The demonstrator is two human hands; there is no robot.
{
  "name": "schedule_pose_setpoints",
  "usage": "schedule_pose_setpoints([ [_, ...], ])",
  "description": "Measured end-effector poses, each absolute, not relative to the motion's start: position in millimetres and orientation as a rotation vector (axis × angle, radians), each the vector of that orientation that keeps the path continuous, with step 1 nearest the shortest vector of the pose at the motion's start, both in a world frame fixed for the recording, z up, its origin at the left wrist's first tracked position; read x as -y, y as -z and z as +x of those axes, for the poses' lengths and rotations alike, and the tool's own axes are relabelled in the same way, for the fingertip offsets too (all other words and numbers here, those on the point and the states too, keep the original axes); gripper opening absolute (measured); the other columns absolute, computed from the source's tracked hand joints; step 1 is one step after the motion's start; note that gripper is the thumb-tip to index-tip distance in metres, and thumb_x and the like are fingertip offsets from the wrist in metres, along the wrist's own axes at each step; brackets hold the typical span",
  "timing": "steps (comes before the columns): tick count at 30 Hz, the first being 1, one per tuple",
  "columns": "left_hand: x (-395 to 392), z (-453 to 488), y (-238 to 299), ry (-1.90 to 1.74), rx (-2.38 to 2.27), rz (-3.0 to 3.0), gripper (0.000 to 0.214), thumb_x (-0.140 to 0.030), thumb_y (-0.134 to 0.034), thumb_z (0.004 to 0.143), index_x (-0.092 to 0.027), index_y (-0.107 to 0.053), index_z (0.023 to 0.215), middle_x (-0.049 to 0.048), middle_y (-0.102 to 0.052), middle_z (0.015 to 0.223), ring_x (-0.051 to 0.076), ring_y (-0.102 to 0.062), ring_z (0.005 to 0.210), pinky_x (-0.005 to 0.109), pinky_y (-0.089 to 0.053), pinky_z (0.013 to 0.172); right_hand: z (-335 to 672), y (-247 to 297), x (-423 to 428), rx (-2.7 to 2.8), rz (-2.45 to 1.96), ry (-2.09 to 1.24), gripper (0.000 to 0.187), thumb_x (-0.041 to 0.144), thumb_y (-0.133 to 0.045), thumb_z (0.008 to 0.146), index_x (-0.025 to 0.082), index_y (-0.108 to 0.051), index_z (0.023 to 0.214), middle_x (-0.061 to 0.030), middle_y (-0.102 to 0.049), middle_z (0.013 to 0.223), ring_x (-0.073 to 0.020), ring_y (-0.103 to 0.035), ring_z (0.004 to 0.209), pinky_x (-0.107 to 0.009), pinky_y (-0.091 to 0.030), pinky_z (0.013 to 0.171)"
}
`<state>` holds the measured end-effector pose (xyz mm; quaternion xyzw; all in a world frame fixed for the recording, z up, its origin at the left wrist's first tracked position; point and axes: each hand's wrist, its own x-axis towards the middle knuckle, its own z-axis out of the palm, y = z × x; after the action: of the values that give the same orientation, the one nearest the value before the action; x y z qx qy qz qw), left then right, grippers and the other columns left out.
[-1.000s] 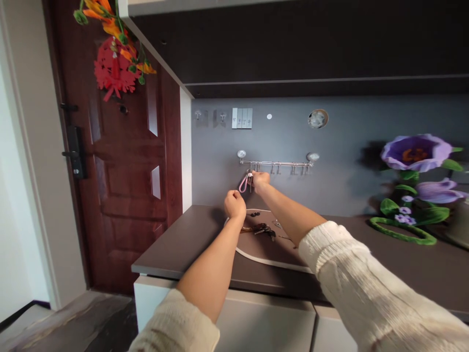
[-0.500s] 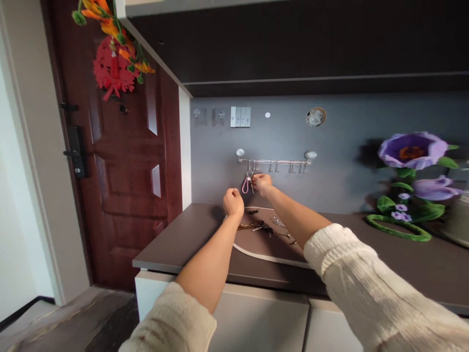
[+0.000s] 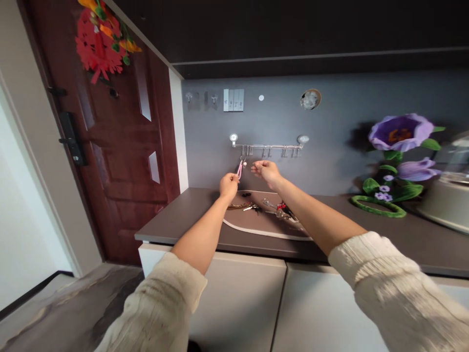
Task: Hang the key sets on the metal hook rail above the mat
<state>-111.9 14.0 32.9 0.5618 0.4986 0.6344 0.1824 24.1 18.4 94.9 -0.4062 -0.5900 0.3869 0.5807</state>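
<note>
A pink strap keychain [image 3: 240, 169] hangs by its ring from the left end of the clear hook rail [image 3: 269, 146] on the grey wall. My left hand [image 3: 228, 186] is closed, its fingertips pinching the lower end of the pink strap. To the right of the keychain is my right hand [image 3: 267, 173], its fingers loosely bent and apart, with no object visible in them. Below both hands, a brown mat [image 3: 256, 230] with a pale edge carries several keys [image 3: 252, 208] and small trinkets; my right forearm covers part of it.
A purple fabric flower [image 3: 401, 133] with a green base stands on the right of the dark counter [image 3: 176, 215], beside a beige rounded object [image 3: 443, 200]. A dark cabinet [image 3: 293, 29] overhangs from above. On the left is a dark red door [image 3: 128, 146].
My left hand has risen toward the keychain and taken the pink strap. My right hand has drawn away to the right from the keychain. The view has tilted down slightly.
</note>
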Motion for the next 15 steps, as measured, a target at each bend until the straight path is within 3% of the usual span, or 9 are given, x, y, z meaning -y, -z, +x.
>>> schedule_pose_setpoints([
  [10,-1.5,-107.3,-29.4,-1.403,-1.235,1.903,0.015,-0.022,-0.053,0.072,-0.012,-0.062,0.078,0.0021,-0.062,0.068,0.009,-0.051,0.061,0.023,-0.041,0.065,55.3,-40.9,3.9,1.563,-1.015,-0.788,0.007,0.016,-0.052,0.079,0.013,-0.057,0.083,-0.0034,-0.064,0.072,-0.0079,-0.057,0.063,-0.019,-0.043,0.061],
  [15,0.6,-107.8,-22.3,-1.067,-1.198,2.156,0.019,-0.025,-0.056,0.07,-0.012,-0.065,0.08,0.0022,-0.063,0.068,0.01,-0.051,0.061,0.024,-0.04,0.065,68.1,-27.0,4.5,1.889,-1.182,-0.467,0.008,0.016,-0.054,0.075,0.015,-0.061,0.078,-0.0013,-0.063,0.069,-0.0093,-0.054,0.063,-0.019,-0.04,0.062],
])
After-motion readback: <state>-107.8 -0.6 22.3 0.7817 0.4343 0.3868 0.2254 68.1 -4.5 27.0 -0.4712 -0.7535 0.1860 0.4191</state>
